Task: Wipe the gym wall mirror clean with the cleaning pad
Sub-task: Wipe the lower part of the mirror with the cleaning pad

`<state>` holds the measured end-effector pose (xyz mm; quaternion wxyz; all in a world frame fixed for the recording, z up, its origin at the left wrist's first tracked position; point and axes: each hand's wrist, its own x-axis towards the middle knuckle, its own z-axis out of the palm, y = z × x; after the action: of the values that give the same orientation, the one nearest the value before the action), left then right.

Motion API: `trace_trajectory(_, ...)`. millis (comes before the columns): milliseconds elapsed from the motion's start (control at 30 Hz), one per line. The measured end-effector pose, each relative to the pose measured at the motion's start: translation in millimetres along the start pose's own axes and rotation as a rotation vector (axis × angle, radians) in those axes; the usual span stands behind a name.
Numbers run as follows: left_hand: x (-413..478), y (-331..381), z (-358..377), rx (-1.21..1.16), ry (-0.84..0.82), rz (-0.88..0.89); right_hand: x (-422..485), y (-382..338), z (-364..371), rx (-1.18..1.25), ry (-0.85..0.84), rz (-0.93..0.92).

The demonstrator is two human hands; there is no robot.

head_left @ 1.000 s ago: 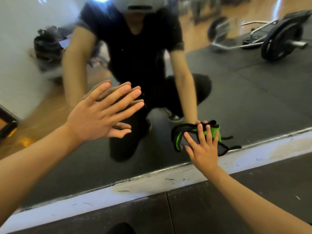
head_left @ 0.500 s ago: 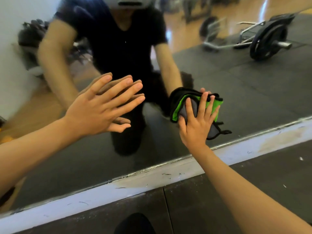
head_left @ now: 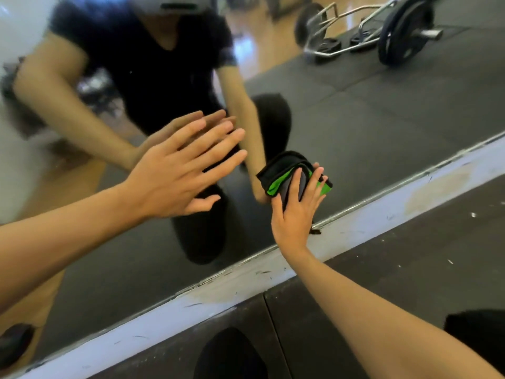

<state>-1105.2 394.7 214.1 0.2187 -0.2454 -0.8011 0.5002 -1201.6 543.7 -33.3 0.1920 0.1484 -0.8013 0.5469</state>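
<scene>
Dark rubber gym flooring runs up to a scuffed white baseboard (head_left: 369,222), and above it stands the wall mirror (head_left: 369,127), which fills most of the view.

Low on the glass, close above the bottom edge of the mirror, sits the cleaning pad (head_left: 276,184), black and grey with a bright green band. It lies flat against the glass, and its long axis seems to tilt, going up to the left and down to the right. The right hand (head_left: 296,214) covers the lower part of the pad; its fingers are straight and spread, and they press the pad onto the glass rather than curl around it. So the pad lies directly under this hand, toward the fingertips, and the unwiped glass extends upward and to both sides from there.

The left hand (head_left: 175,176) is to the left and a little higher, well apart from the pad. It is wide and flat, fingers together, holding nothing, and it appears to lean on the glass for support.

Farther out, the mirror reflects a loaded barbell (head_left: 401,34) on the mats.
</scene>
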Motion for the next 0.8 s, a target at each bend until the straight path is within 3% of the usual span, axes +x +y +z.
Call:
trace_trajectory(200,20.8,22.4,20.4,0.026,-0.064,0.054,-36.9,-11.1,14.3,0.328,-0.034,0.361)
trace_trajectory(367,20.7,26.4,22.7,0.100,-0.068,0.055,-43.1,-3.2,20.3,0.311,-0.059,0.355)
trace_trajectory(667,22.8,24.9,21.4,0.127,-0.083,0.059,-56.0,38.9,6.2,0.197,-0.200,0.158)
trace_trajectory(733,21.7,26.2,21.5,0.126,-0.075,0.067,-32.1,31.4,5.0,0.281,-0.099,0.292)
trace_trajectory(800,22.7,25.4,21.8,0.123,-0.075,0.061,25.1,26.0,-5.4,0.397,0.073,0.606)
